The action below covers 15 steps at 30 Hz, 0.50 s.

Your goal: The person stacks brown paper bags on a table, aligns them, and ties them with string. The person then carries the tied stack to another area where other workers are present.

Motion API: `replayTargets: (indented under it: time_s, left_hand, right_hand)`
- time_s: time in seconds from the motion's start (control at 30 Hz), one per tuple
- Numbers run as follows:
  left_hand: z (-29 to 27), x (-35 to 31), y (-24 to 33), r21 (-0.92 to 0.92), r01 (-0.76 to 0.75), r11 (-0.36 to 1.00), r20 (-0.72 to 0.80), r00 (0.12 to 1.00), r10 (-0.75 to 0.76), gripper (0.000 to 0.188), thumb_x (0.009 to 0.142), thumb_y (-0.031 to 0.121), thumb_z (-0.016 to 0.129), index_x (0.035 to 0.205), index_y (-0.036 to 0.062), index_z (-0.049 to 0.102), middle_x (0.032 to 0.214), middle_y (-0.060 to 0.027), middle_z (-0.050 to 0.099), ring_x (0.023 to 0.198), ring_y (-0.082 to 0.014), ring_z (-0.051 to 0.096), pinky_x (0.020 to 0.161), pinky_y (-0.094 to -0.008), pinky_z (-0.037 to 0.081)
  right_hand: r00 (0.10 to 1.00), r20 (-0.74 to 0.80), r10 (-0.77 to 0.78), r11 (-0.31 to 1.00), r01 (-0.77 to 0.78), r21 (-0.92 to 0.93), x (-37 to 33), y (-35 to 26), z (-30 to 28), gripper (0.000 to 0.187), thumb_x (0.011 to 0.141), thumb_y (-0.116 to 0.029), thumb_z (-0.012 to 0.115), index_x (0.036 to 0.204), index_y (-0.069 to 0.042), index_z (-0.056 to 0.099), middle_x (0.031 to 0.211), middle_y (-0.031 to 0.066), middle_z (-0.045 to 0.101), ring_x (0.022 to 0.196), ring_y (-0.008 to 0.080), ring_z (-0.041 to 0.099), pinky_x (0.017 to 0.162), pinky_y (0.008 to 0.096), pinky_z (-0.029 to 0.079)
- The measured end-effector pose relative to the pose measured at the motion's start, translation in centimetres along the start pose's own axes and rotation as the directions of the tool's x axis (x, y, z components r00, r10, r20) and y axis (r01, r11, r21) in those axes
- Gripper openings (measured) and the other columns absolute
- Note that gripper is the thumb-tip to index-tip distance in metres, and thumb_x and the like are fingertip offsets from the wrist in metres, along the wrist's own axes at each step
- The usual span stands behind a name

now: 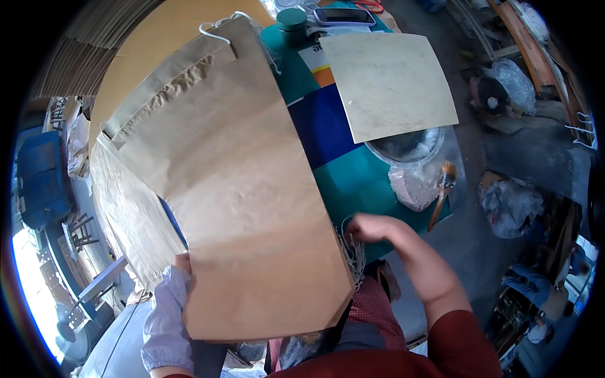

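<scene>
A large brown paper bag (239,189) lies lengthwise in front of me, its near end reaching over my lap. At its far end a folded, wrinkled strip and a white cord handle (215,36) show. My left hand (183,262), below a pale sleeve cover, grips the bag's left edge; most of its fingers are hidden. On the bag's right side, my right hand (368,228) is closed with fingertips pinched on a bundle of white cords (354,255) that hangs by the table edge. More brown paper bags (129,208) lie to the left beneath this one.
Right of the bag, a pale board (394,85) partly covers a round tub (409,148). A brush (443,195) lies beside a plastic-wrapped lump (413,186). Farther back are a green-lidded jar (292,24), a phone (344,17) and red-handled scissors (368,5). Stacked cardboard (82,50) stands far left.
</scene>
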<state>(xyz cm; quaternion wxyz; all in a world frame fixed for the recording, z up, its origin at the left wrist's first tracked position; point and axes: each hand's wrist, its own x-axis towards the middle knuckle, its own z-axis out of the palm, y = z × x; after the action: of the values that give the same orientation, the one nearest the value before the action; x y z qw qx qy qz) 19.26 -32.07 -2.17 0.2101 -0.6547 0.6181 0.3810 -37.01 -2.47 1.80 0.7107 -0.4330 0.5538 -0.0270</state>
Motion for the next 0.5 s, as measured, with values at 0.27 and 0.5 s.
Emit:
replayTargets:
  time_s: [0.27,0.5]
  left_hand:
    - [-5.7,14.4,4.7,-0.583,-0.165,0.796,-0.287,0.958,-0.012,0.019,0.089,0.018,0.065,0.084,0.001,0.068,0.067,-0.0077,0.064,0.053,-0.0184,0.061,0.046,-0.0314,0.051]
    - [-11.5,12.0,7.7,-0.935,-0.242,0.261,-0.316,0.9,-0.299,0.019,0.095,0.027,0.054,0.1,0.0111,0.063,0.098,-0.0034,0.07,0.097,-0.0142,0.062,0.091,-0.0363,0.046]
  right_hand:
    - [0.513,-0.784,-0.35,0.806,-0.262,-0.531,5.6,-8.6,-6.8,0.003,0.071,-0.004,0.058,0.07,-0.006,0.059,0.074,0.0134,0.062,0.073,0.0335,0.063,0.062,0.0445,0.05]
    - [0.382,-0.884,-0.27,0.833,-0.367,-0.414,6.9,-7.4,-7.5,0.008,0.075,-0.006,0.055,0.073,-0.006,0.063,0.077,0.0098,0.064,0.079,0.0275,0.063,0.066,0.0402,0.053]
